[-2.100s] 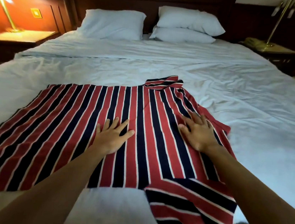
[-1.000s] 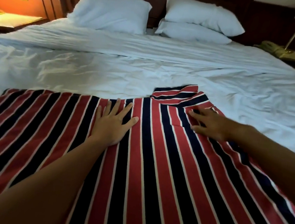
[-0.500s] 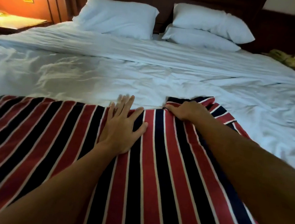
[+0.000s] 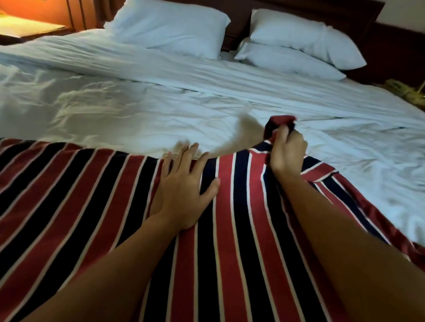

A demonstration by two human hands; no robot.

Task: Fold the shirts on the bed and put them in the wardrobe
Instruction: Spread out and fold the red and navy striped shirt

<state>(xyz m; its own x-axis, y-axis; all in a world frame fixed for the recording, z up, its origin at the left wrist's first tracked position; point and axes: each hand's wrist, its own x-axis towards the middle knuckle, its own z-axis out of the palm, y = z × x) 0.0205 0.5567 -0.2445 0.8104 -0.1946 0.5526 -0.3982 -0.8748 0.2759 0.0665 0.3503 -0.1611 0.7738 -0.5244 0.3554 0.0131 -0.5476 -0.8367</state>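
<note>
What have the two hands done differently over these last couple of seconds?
The right hand slid from lying flat on the striped shirt up to its collar, gripped it and lifted it off the bed. The left hand crept toward the shirt's far edge but stays flat, pressing the cloth. The shirt remains spread out; the pillows are unmoved.

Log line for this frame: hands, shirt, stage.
left hand: flat on striped shirt | right hand: pinching collar end, raised off sheet | stage: striped shirt spread on bed, unfolded
</note>
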